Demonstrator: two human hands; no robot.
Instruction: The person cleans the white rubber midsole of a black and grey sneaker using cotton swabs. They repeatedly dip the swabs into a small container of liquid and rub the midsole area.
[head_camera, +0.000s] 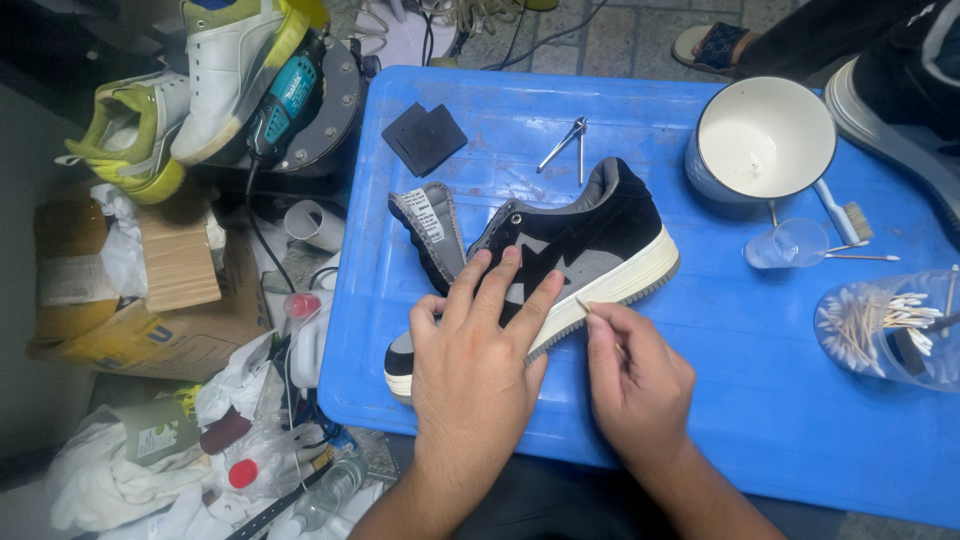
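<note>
Black suede sneaker (560, 250) with a cream sole is lying on its side near the middle of a blue table (760, 400), pinned by the left hand (475, 350) pressing flat, fingers spread. The right hand (635, 375) is pinching a thin stick (583, 306) against the sole edge. The sole is looking mostly clean; a white bowl (765, 140) and a cup of cotton swabs (885, 330) are sitting to the right.

A blue plastic table (760, 400) fills the scene under the hands. Beyond its far edge lies a grey tiled floor (620, 30). Left of the hands, dim floor space is crowded with cardboard boxes (130, 320) and crumpled white plastic bags (110, 480). Light falls evenly from above.
</note>
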